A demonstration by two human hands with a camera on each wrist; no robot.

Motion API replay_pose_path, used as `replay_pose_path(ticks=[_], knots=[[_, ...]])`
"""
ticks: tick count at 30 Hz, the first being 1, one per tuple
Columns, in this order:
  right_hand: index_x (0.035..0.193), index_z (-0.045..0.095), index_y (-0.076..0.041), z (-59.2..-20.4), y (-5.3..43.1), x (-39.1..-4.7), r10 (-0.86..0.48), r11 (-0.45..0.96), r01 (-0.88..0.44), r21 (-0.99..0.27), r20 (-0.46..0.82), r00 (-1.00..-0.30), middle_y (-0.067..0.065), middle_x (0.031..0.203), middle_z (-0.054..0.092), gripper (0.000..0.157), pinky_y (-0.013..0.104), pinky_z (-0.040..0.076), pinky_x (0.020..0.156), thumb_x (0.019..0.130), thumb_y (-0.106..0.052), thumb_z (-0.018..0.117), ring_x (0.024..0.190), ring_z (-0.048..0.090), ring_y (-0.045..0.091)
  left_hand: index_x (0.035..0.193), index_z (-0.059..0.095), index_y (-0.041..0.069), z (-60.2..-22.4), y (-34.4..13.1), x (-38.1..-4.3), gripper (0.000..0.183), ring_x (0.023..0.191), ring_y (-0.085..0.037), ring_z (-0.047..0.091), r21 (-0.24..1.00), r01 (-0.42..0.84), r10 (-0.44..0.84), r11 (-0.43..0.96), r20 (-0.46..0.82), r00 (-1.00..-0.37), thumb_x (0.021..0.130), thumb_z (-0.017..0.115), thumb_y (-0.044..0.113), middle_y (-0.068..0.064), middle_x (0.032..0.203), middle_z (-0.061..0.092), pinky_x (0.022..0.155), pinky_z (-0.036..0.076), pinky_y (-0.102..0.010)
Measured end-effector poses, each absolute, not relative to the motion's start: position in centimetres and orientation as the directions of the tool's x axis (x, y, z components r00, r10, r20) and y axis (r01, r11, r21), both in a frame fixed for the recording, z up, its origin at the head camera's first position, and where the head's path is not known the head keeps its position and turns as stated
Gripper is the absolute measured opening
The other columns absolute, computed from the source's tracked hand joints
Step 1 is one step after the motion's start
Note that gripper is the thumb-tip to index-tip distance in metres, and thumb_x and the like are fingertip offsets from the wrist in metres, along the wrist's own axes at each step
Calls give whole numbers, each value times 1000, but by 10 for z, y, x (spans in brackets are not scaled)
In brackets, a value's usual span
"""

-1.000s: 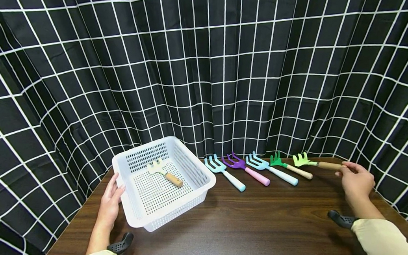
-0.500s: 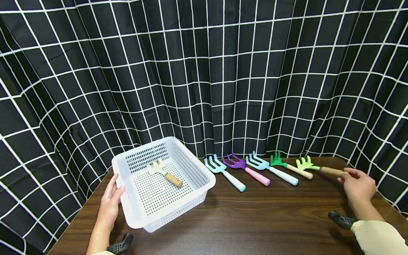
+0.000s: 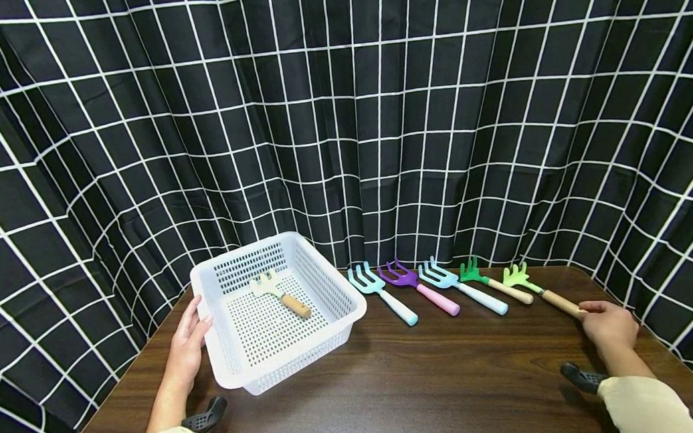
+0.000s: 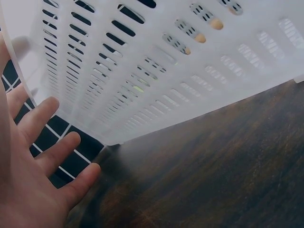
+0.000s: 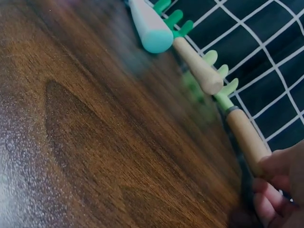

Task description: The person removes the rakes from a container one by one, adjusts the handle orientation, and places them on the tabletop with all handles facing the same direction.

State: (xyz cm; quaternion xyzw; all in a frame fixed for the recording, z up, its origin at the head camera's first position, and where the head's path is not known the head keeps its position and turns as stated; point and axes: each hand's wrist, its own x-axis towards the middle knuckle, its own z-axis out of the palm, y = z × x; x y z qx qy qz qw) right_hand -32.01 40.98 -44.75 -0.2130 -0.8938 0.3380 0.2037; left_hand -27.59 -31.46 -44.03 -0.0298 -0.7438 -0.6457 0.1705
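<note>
At the table's right side my right hand [image 3: 611,325] pinches the end of the wooden handle of a light green hand rake [image 3: 554,300]. In the right wrist view, thumb and fingers meet on that handle [image 5: 247,137], with the tines pointing away. My left hand [image 3: 186,340] holds the left rim of a white plastic basket [image 3: 324,333]; in the left wrist view several fingers [image 4: 40,116] spread below the rim along the outer wall [image 4: 118,71]. Inside the basket lies a pale hand rake [image 3: 280,293] with a short wooden handle.
Left of the held rake lie a green rake [image 3: 496,285] with a wooden handle, a light blue rake [image 3: 463,289], a purple rake [image 3: 419,288] with a pink handle and another light blue rake [image 3: 383,296]. A black grid curtain [image 3: 340,123] stands behind the brown table [image 3: 443,384].
My right hand has come slightly nearer, turning the light green rake from almost sideways to slanting in line with the others. The left hand and basket have not moved.
</note>
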Motion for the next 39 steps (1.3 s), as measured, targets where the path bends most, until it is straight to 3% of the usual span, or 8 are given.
replay_pose_path(ticks=[7, 16, 24, 39], knots=[[111, 62, 9, -448, 413, -323, 481, 704, 235, -670, 206, -852, 34, 119, 55, 28, 54, 26, 90, 88, -8, 59, 109, 43, 51, 157, 11, 11, -440, -315, -276, 59, 104, 4, 49, 951, 253, -181, 176, 284, -942, 106, 39, 19, -24, 154, 25, 82, 39, -12], [123, 52, 13, -445, 411, -328, 416, 717, 208, -666, 169, -893, 39, 128, 46, 45, 57, 27, 92, 83, -5, 62, 112, 37, 55, 157, 11, 12, -439, -315, -274, 60, 105, 4, 48, 951, 251, -181, 181, 283, -942, 106, 40, 22, -24, 154, 25, 83, 38, -12], [126, 49, 14, -442, 409, -333, 321, 772, 170, -613, 145, -936, 41, 128, 43, 49, 60, 27, 93, 82, -4, 62, 112, 36, 58, 157, 11, 12, -440, -315, -275, 59, 106, 4, 48, 955, 240, -187, 176, 272, -944, 106, 39, 21, -23, 155, 26, 84, 38, -11], [131, 43, 14, -440, 403, -333, 346, 732, 199, -651, 104, -932, 41, 135, 37, 56, 60, 26, 97, 81, -4, 60, 119, 32, 58, 156, 14, 9, -441, -315, -275, 60, 106, 2, 50, 950, 267, -185, 163, 295, -937, 105, 41, 21, -26, 153, 26, 83, 40, -12]])
